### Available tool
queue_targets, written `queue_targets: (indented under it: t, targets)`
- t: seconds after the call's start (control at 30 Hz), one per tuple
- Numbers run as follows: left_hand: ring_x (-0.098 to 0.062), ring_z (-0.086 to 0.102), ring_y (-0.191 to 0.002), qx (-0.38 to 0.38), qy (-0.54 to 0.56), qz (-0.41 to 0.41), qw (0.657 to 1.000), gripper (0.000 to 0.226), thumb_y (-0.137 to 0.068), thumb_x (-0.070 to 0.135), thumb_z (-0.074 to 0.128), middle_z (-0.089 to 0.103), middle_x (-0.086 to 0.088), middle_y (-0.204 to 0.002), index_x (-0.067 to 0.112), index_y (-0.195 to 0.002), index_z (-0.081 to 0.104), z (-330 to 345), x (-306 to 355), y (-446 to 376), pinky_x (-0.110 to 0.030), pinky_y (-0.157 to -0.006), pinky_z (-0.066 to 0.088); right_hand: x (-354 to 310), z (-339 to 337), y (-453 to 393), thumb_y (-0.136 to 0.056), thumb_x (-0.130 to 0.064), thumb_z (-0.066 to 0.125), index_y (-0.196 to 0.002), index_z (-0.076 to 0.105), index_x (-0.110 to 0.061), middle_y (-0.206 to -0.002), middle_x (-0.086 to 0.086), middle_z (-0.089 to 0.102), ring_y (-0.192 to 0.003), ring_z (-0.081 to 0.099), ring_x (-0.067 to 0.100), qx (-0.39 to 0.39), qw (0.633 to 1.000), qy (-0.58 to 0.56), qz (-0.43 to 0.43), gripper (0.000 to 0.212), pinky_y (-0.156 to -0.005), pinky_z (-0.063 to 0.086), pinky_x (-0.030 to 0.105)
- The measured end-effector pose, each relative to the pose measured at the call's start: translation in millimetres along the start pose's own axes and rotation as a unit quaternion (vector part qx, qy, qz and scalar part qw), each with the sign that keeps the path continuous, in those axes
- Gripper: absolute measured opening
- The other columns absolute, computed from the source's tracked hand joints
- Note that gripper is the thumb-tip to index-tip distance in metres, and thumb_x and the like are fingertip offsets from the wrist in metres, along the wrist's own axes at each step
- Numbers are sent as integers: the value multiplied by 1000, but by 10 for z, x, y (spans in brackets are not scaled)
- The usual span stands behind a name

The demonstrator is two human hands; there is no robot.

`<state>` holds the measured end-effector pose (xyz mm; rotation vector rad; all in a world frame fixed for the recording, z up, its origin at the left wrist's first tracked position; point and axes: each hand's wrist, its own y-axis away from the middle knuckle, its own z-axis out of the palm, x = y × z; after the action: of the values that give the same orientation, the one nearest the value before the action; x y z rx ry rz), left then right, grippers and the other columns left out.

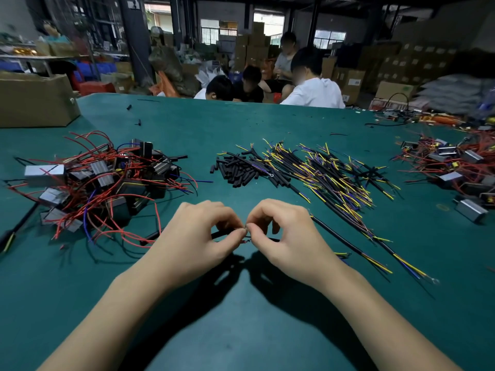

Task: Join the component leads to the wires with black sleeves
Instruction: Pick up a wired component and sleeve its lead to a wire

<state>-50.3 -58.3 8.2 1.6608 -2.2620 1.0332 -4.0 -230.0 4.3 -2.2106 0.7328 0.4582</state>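
1. I see my left hand [195, 236] and right hand [289, 236] brought fingertip to fingertip over the green table mat [241, 330]. Both are curled and pinching the same tiny joint [246, 232], where a red component lead meets a bare wire end. The wire's black-sleeved cable [345, 241] runs off to the right from under my right hand.

2. I judge the twist is in progress. The strands are thin and mostly hidden by my fingertips, so I could lose one and let the joint unwind.

3. A loose twist risks a stray strand poking out, which a sleeve would then snag on or fail to cover.

4. I cannot tell whether a sleeve is already threaded on either side. If not, sliding one over a finished joint may be impossible.

5. The lead trails left toward the component pile [104, 188]. Pulling could drag tangled neighbours along.

6. The loose black sleeves [235, 170] and the cable bundle [329, 175] lie well apart from my hands, so reaching means releasing the joint.
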Motion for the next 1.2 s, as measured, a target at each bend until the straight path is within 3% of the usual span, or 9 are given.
queue_targets:
  t: [0.13,0.27,0.43,0.53,0.87,1.03,1.2]
  targets:
    - [-6,53,-82,8,-67,46,997,13,-80,42,58,55,16,-79,30,-86,57,-30,5,5,-31,-78,35,2,18,-8,-84,-4,64,-73,62,-17,-65,-11,59,-63,54,1,4,995,-79,57,17,-62,38,8]
    - [-14,55,-77,25,-126,83,988,9,-79,28,61,54,14,-78,22,-83,56,24,58,10,-28,-73,32,42,25,-22,-86,-7,63,-69,61,-23,-60,-12,58,-57,50,0,-35,979,-139,147,24,-60,40,15]
    - [-16,54,-72,65,-167,125,976,14,-83,33,55,57,10,-75,21,-77,62,13,25,-2,-30,-71,35,48,-11,-32,-91,-8,60,-71,62,-18,-59,-6,58,-59,53,12,-73,950,-221,209,22,-60,41,24]
    - [-17,57,-71,69,-183,137,971,20,-84,36,53,60,9,-74,22,-75,65,20,19,-9,-31,-71,36,54,-24,-42,-92,-6,58,-74,62,-13,-59,-6,58,-54,53,6,-93,939,-244,226,19,-57,40,17]
    - [-19,60,-68,99,-189,146,966,21,-85,35,58,64,8,-71,23,-74,71,3,56,-23,-37,-70,43,71,-54,-46,-92,-5,57,-78,60,-9,-62,-1,57,-54,52,8,-82,929,-286,221,15,-55,40,12]
    - [-18,59,-70,84,-174,131,972,24,-86,36,53,64,10,-73,21,-76,69,-6,56,-4,-36,-73,39,70,-51,-47,-92,-6,58,-78,60,-9,-62,-4,57,-55,52,8,-76,936,-280,201,14,-56,40,14]
    - [-6,55,-73,51,-79,49,994,27,-85,43,49,59,16,-72,24,-78,65,13,43,6,-31,-75,37,68,-16,-38,-90,-3,59,-76,60,-10,-62,-9,55,-57,50,5,-52,957,-240,154,16,-58,41,16]
